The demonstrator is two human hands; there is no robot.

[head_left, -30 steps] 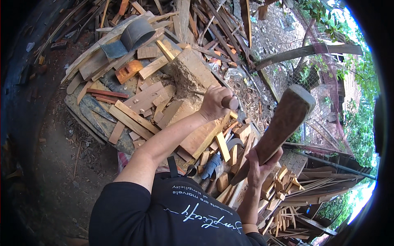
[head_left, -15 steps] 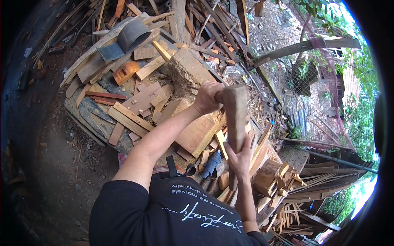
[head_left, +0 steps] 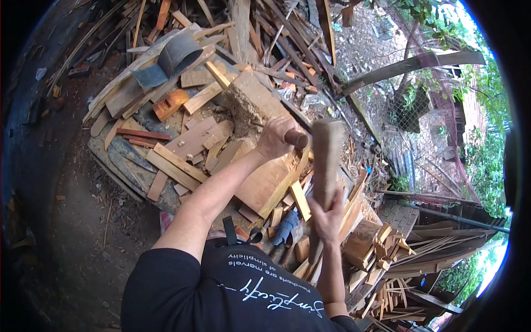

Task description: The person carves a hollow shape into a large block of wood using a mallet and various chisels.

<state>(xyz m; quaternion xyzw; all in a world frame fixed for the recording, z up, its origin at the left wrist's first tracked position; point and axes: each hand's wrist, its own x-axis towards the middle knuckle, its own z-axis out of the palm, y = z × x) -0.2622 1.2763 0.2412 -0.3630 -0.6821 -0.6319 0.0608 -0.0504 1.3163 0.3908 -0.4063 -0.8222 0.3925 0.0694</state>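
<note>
My left hand [head_left: 271, 139] is closed around a chisel, whose round brown wooden handle [head_left: 297, 138] sticks out toward the right. Its blade points left at the rough, chipped side of a large wooden block [head_left: 259, 93]; my fingers hide part of it. In my right hand [head_left: 330, 220] is a thick wooden mallet [head_left: 326, 157], gripped below its wide end and slightly blurred. A small gap separates the mallet from the chisel handle. Under my left wrist lies another thick block [head_left: 264, 187] with wood chips on top.
An orange-brown wooden hand plane [head_left: 170, 105] and a curved dark sheet [head_left: 180, 48] lie on the cluttered bench at left. Loose planks and offcuts [head_left: 176, 166] surround the block. Scrap wood [head_left: 287, 39] is heaped behind, and a stack of cut pieces [head_left: 381, 249] stands at right.
The mallet has moved right, away from the chisel handle's end, which it overlapped before. My right hand has shifted slightly right with it; my left hand stays nearly in place.
</note>
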